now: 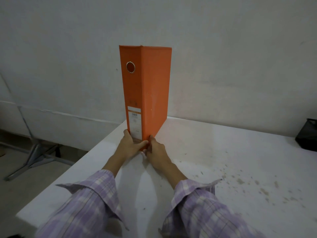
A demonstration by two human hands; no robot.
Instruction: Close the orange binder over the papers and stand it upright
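The orange binder [151, 90] stands upright and closed on the white table [214, 152], its spine with a metal finger ring and a white label facing me. No papers show; the covers hide whatever is inside. My left hand [130, 146] wraps the foot of the spine from the left, thumb across the front. My right hand [157, 152] presses against the binder's lower right corner, fingertips on the cover. Both hands sit at the binder's base, resting on the table.
A black mesh container [307, 134] sits at the table's far right edge. Brown specks [257, 184] mark the table's right half. The table's left edge [72, 167] drops to the floor, where a grey metal stand [34, 157] rests. A white wall rises right behind the binder.
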